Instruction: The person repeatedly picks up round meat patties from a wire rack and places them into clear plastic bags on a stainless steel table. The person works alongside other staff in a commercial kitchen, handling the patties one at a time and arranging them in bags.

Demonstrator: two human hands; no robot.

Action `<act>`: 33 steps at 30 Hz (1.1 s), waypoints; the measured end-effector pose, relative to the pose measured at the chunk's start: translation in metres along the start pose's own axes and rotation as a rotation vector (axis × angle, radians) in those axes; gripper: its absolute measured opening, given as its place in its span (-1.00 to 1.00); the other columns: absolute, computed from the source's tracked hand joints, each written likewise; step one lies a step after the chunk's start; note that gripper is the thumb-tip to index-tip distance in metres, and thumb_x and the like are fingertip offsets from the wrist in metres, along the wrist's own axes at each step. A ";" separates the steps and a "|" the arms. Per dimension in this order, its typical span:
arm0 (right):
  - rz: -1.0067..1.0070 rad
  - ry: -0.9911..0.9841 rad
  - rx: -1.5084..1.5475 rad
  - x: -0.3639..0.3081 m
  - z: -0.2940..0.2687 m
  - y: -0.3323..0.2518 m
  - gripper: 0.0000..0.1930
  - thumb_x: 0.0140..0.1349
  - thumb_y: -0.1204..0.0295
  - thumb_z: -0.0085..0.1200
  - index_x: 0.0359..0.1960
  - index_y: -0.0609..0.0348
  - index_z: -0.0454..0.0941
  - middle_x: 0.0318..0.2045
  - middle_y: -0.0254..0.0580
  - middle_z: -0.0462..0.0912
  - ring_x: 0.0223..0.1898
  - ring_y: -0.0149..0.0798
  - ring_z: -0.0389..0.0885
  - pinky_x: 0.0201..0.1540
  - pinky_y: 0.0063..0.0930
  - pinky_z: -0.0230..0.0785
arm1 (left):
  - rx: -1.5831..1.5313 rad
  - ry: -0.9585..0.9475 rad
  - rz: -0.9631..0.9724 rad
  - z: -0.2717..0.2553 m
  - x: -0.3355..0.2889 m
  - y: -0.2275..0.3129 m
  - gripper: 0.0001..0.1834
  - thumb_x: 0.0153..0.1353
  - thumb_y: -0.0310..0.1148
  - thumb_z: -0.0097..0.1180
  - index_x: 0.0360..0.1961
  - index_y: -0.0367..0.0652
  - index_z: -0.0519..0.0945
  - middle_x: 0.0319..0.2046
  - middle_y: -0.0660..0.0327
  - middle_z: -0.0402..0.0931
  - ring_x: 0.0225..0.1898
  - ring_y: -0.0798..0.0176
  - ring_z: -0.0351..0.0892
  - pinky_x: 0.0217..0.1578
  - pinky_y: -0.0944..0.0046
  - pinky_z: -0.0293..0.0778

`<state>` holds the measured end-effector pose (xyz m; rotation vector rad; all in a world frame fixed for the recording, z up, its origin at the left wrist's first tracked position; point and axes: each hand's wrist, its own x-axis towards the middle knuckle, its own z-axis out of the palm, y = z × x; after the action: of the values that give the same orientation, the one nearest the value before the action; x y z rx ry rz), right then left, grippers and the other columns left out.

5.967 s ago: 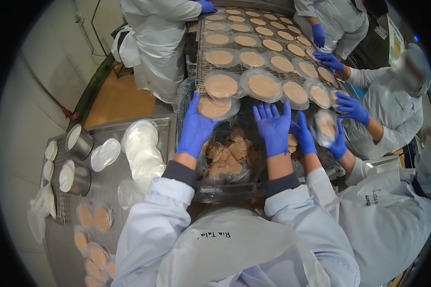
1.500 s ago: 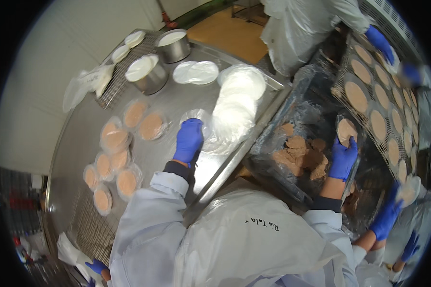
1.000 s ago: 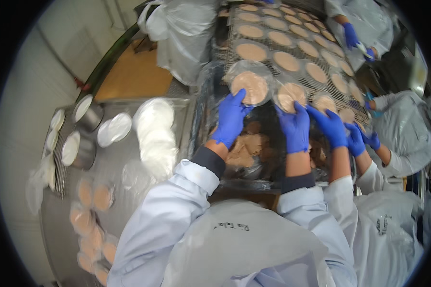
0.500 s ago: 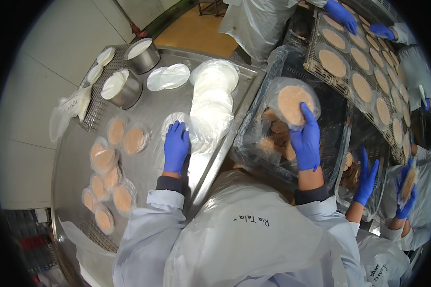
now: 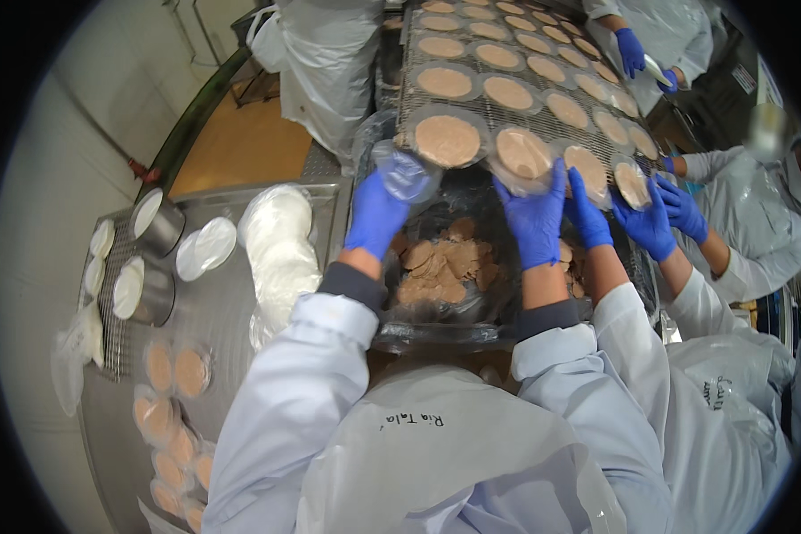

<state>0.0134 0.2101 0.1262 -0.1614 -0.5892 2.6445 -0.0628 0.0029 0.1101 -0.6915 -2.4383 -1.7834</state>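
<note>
My left hand [image 5: 376,218], in a blue glove, pinches a clear round plastic sheet [image 5: 407,171] at the near left corner of a wire mesh conveyor [image 5: 467,84]. My gloved right hand [image 5: 532,227] grips a flat round tan patty [image 5: 522,151] on clear film, thumb and fingers at its near edge. The patty is at the conveyor's near end, and I cannot tell whether it touches the mesh. Just left of it, another patty on film [image 5: 447,141] lies at the belt's end. Below both hands, a dark plastic-lined bin [image 5: 445,336] holds broken tan pieces [image 5: 445,267].
On the steel table [image 5: 227,311] at left are stacked white sheets [image 5: 280,240], metal pots [image 5: 156,222] and several film-backed patties [image 5: 157,418]. Close on my right, a co-worker's gloved hands [image 5: 643,218] hold a patty [image 5: 632,184]. Other people stand around the conveyor.
The view has swung right toward the conveyor. My left hand has left the white sheets and now holds a clear sheet. My right hand has carried its patty from above the bin to the conveyor's end.
</note>
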 end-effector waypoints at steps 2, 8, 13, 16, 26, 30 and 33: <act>0.001 0.058 -0.087 0.002 -0.002 0.005 -0.48 0.15 0.28 -0.04 0.13 0.13 0.12 0.11 -0.06 0.24 0.12 -0.02 0.24 0.11 -0.03 0.18 | -0.067 0.003 0.145 0.040 0.022 -0.016 -0.58 0.03 -0.34 0.14 -0.08 -0.28 0.42 -0.17 0.11 0.50 -0.13 0.26 0.48 -0.11 0.34 0.37; -0.131 0.063 -0.159 -0.045 0.041 -0.029 -0.49 0.10 0.40 0.00 0.09 0.22 0.15 0.04 -0.03 0.33 0.04 -0.05 0.36 0.08 -0.09 0.25 | -1.275 -0.231 -0.283 0.042 -0.002 0.017 -0.35 0.12 0.03 -0.05 0.09 -0.25 0.25 0.03 0.04 0.32 0.03 0.08 0.36 0.01 0.17 0.30; -0.089 -0.069 -0.270 -0.060 0.081 0.003 -0.48 0.06 0.37 0.05 0.06 0.26 0.21 0.02 -0.07 0.36 0.00 -0.18 0.40 0.03 -0.30 0.31 | -1.747 -0.305 -0.454 0.010 -0.022 0.042 -0.22 0.15 0.18 -0.27 0.18 -0.26 0.07 0.16 -0.02 0.10 0.17 0.00 0.13 0.15 -0.04 0.09; -0.080 -0.137 -0.800 -0.054 0.061 0.065 -0.55 0.04 0.42 0.08 -0.01 0.33 0.34 -0.11 -0.17 0.47 -0.13 -0.35 0.45 -0.04 -0.52 0.27 | -1.525 -0.089 -0.353 -0.015 -0.045 0.059 -0.39 0.18 -0.10 -0.08 0.13 -0.27 0.16 0.08 -0.02 0.21 0.10 0.04 0.25 0.09 0.01 0.23; 0.300 0.109 -0.229 -0.025 0.038 0.076 -0.55 0.08 0.26 0.00 -0.01 0.13 0.25 0.02 -0.06 0.30 0.10 0.05 0.23 0.05 0.13 0.11 | -1.634 0.849 -0.473 -0.165 -0.244 -0.017 -0.56 0.17 -0.41 -0.06 0.04 -0.39 0.23 -0.01 -0.06 0.29 0.02 0.00 0.33 0.02 0.14 0.33; 0.032 0.256 -0.052 -0.012 0.046 0.049 -0.16 0.01 0.32 0.06 0.25 0.03 -0.24 0.28 -0.11 -0.25 0.28 0.07 -0.13 0.15 0.28 -0.13 | -0.166 0.841 -0.409 -0.170 -0.302 -0.073 -0.58 0.17 -0.43 -0.11 0.07 -0.33 0.23 -0.07 0.06 0.35 -0.07 0.20 0.38 0.00 0.33 0.31; 0.098 0.117 0.125 -0.001 0.043 0.039 -0.20 -0.03 0.36 0.06 0.21 0.15 -0.16 0.22 -0.07 -0.08 0.25 0.05 -0.07 0.17 0.24 -0.13 | -0.570 0.608 -0.300 -0.112 -0.195 -0.056 -0.56 0.15 -0.54 -0.19 0.10 -0.27 0.22 0.01 0.11 0.30 0.00 0.19 0.32 0.05 0.30 0.23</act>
<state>-0.0090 0.1612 0.1482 -0.3119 -0.3850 2.7337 0.0668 -0.1768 0.0412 0.2242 -1.7032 -2.3735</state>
